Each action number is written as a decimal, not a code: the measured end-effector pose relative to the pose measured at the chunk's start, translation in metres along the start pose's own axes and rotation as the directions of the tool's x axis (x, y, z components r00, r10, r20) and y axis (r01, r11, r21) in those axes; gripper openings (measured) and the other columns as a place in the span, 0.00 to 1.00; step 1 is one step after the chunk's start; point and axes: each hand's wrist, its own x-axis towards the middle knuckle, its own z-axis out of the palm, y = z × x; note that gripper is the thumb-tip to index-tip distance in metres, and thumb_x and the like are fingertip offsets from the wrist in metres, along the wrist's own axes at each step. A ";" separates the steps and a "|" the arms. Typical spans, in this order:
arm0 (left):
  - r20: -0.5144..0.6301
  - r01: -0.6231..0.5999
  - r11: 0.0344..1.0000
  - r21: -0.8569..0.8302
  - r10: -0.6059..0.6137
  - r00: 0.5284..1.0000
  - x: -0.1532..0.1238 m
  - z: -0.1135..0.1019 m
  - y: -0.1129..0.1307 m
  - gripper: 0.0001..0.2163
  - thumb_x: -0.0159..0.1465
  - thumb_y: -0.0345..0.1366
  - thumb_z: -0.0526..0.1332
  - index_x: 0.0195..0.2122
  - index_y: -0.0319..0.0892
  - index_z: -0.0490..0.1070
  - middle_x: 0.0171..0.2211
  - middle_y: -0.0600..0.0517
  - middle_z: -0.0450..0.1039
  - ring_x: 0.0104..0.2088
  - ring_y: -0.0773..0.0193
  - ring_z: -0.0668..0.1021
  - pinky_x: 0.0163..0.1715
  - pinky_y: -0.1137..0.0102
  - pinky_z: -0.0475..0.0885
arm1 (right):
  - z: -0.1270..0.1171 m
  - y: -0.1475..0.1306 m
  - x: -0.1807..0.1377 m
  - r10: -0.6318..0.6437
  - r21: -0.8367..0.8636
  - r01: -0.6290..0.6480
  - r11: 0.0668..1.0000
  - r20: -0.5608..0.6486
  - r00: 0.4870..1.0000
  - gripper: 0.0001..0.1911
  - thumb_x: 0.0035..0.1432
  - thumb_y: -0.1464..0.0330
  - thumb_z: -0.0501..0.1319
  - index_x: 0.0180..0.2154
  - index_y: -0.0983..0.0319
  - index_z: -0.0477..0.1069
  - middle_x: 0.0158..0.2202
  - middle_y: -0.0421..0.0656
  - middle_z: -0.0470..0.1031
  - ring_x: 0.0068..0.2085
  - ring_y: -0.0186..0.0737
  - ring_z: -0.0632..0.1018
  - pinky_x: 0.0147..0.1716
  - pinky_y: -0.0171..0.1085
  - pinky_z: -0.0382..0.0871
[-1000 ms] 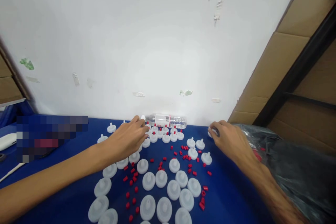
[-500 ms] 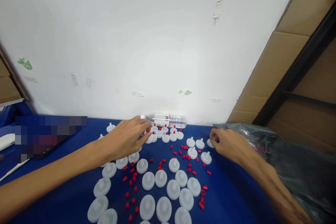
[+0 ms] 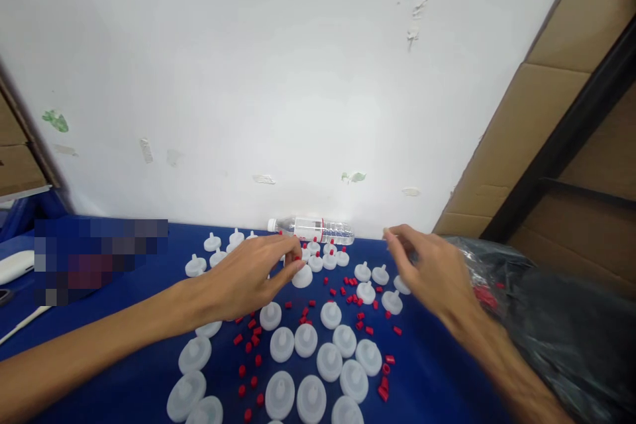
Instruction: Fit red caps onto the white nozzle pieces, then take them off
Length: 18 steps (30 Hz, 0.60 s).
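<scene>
My left hand [image 3: 261, 269] reaches over the middle of the blue table. Its thumb and index finger pinch the small red cap [image 3: 297, 258] on top of a white nozzle lid [image 3: 301, 277]. My right hand [image 3: 431, 268] is raised at the right, thumb and fingers apart with nothing visible between them. Just below its thumb rests a bare white nozzle lid [image 3: 401, 285]. Several white lids with red caps on their nozzles [image 3: 328, 260] stand grouped beyond my left fingertips. Loose red caps [image 3: 360, 316] lie scattered among uncapped white lids [image 3: 328, 362] nearer to me.
A clear plastic bottle [image 3: 313, 229] lies on its side against the white wall [image 3: 298, 79]. Black plastic bags [image 3: 561, 318] and cardboard [image 3: 536, 93] border the right side. At the left are a white device [image 3: 17, 267], a cable [image 3: 24, 323] and a blurred-out item [image 3: 99, 258].
My left hand has moved right and slightly nearer, with a red-capped white lid now at its fingertips. My right hand has lifted off the lid at the right and spread its fingers.
</scene>
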 end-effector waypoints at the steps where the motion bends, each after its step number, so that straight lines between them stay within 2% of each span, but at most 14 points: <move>1: -0.004 0.010 0.999 -0.052 -0.010 1.000 0.000 0.003 0.002 0.11 0.75 0.42 0.54 0.38 0.44 0.69 0.31 0.55 0.74 0.29 0.64 0.74 0.31 0.68 0.65 | -0.001 -0.013 -0.004 -0.107 0.091 0.114 0.989 -0.078 0.991 0.17 0.73 0.57 0.52 0.43 0.58 0.77 0.32 0.44 0.82 0.33 0.44 0.81 0.37 0.41 0.67; 3: -0.007 0.027 0.984 -0.176 -0.029 1.000 -0.002 0.007 0.006 0.10 0.75 0.43 0.55 0.39 0.45 0.69 0.29 0.57 0.74 0.27 0.66 0.73 0.29 0.70 0.65 | -0.001 -0.041 -0.012 -0.299 0.228 0.329 0.916 -0.157 0.941 0.17 0.70 0.56 0.58 0.51 0.59 0.74 0.41 0.46 0.83 0.38 0.46 0.81 0.42 0.43 0.68; 4: -0.006 0.028 0.972 -0.235 -0.031 1.000 -0.003 0.009 0.009 0.10 0.75 0.43 0.56 0.39 0.45 0.69 0.29 0.57 0.74 0.27 0.67 0.73 0.28 0.71 0.66 | -0.001 -0.054 -0.017 -0.372 0.262 0.399 0.879 -0.149 0.916 0.21 0.69 0.54 0.60 0.55 0.60 0.72 0.45 0.47 0.83 0.41 0.47 0.81 0.44 0.44 0.68; 5: -0.006 0.022 0.959 -0.283 -0.025 1.000 -0.004 0.011 0.012 0.10 0.75 0.43 0.56 0.40 0.45 0.69 0.30 0.58 0.75 0.26 0.68 0.73 0.27 0.71 0.66 | 0.000 -0.064 -0.021 -0.428 0.287 0.451 0.845 -0.142 0.892 0.21 0.68 0.54 0.61 0.55 0.60 0.71 0.46 0.47 0.83 0.41 0.47 0.81 0.44 0.45 0.68; 7: -0.006 0.000 0.947 -0.321 -0.002 1.000 -0.008 0.013 0.017 0.10 0.76 0.42 0.54 0.40 0.45 0.69 0.31 0.57 0.75 0.26 0.69 0.73 0.27 0.72 0.66 | 0.002 -0.078 -0.027 -0.468 0.303 0.494 0.815 -0.159 0.869 0.17 0.69 0.60 0.62 0.55 0.60 0.71 0.45 0.46 0.82 0.40 0.45 0.80 0.44 0.44 0.67; 10: 0.003 -0.081 0.979 -0.186 0.083 0.997 -0.012 0.015 0.020 0.08 0.75 0.41 0.54 0.41 0.44 0.66 0.33 0.56 0.74 0.29 0.66 0.74 0.30 0.70 0.67 | 0.006 -0.083 -0.030 -0.481 0.299 0.519 0.801 -0.195 0.855 0.09 0.70 0.68 0.60 0.50 0.61 0.72 0.42 0.44 0.82 0.38 0.42 0.80 0.42 0.43 0.65; 14: 0.085 -0.225 0.967 0.118 0.216 0.973 -0.016 0.020 0.017 0.09 0.75 0.36 0.48 0.37 0.44 0.63 0.33 0.52 0.72 0.29 0.62 0.72 0.26 0.68 0.61 | 0.008 -0.078 -0.026 -0.585 0.314 0.605 0.732 -0.167 0.794 0.07 0.71 0.65 0.60 0.43 0.61 0.73 0.38 0.41 0.82 0.36 0.39 0.80 0.42 0.43 0.65; 16: 0.104 -0.245 0.957 0.154 0.231 0.967 -0.016 0.020 0.015 0.11 0.75 0.33 0.45 0.35 0.44 0.61 0.32 0.52 0.70 0.29 0.62 0.71 0.25 0.67 0.59 | 0.008 -0.074 -0.023 -0.622 0.286 0.642 0.711 -0.168 0.764 0.07 0.72 0.65 0.60 0.43 0.61 0.73 0.38 0.41 0.82 0.36 0.38 0.80 0.45 0.43 0.66; 18: 0.080 -0.206 0.973 0.106 0.198 0.977 -0.016 0.018 0.014 0.13 0.76 0.34 0.44 0.34 0.44 0.61 0.29 0.53 0.69 0.28 0.62 0.70 0.26 0.67 0.59 | 0.007 -0.064 -0.019 -0.630 0.200 0.654 0.730 -0.174 0.757 0.05 0.71 0.69 0.60 0.46 0.61 0.73 0.43 0.44 0.83 0.38 0.39 0.81 0.48 0.44 0.65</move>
